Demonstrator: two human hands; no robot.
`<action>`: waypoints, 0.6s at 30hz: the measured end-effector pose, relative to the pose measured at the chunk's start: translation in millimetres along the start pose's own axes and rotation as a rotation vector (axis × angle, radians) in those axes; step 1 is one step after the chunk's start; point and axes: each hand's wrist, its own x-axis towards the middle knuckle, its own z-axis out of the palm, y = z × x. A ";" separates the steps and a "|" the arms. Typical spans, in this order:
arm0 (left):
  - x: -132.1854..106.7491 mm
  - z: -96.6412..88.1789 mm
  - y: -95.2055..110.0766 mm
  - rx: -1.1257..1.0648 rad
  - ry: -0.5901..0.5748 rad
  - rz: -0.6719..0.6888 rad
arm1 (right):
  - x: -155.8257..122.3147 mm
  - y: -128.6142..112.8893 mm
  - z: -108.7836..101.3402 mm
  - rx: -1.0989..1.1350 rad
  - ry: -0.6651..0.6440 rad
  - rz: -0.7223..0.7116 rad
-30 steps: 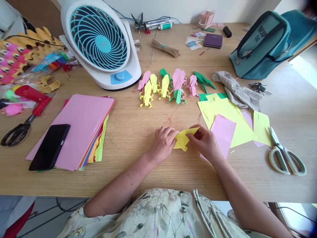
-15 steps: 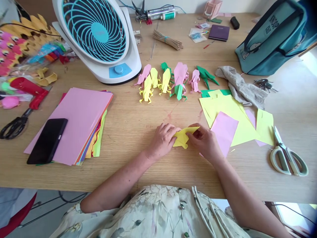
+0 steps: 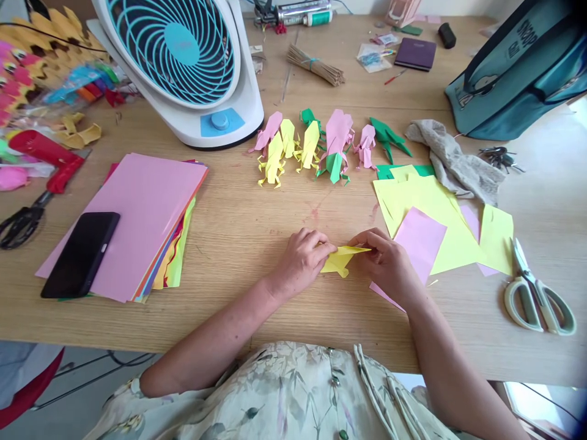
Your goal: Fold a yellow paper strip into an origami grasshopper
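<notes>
1. Left hand (image 3: 305, 260): narrow grip, holding the partly folded yellow origami paper (image 3: 337, 263), which sits between both hands over the surface (image 3: 238, 220).
2. Right hand (image 3: 389, 266): at its pointed tip; cannot tell whether pinching.
3. Folding seems in hand; the next crease likely needs steady left pressure.

A broad wooden surface (image 3: 220, 238) with pale brown, crosswise grain fills most of the view, marked by faint reddish smudges (image 3: 315, 211) near its middle. Behind its far edge runs a strip of whitish wall (image 3: 360, 6). Daylight washes the right side, paling the wood there, with a bright patch (image 3: 580, 110) at the frame's edge. Below the near edge, at lower left, grey floor (image 3: 98, 397) shows beside thin dark rods (image 3: 94, 380) and a curved red edge (image 3: 48, 385).
</notes>
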 end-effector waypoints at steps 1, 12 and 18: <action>-0.3 -0.4 0.5 0.014 0.001 0.007 | -0.8 -1.4 -2.1 0.001 -0.025 -0.012; 0.0 -0.4 3.1 0.039 -0.033 0.053 | -1.6 -2.3 3.3 0.006 -0.009 -0.041; 1.2 -1.8 3.9 0.015 -0.068 0.033 | -0.6 -0.7 9.0 -0.027 0.118 0.056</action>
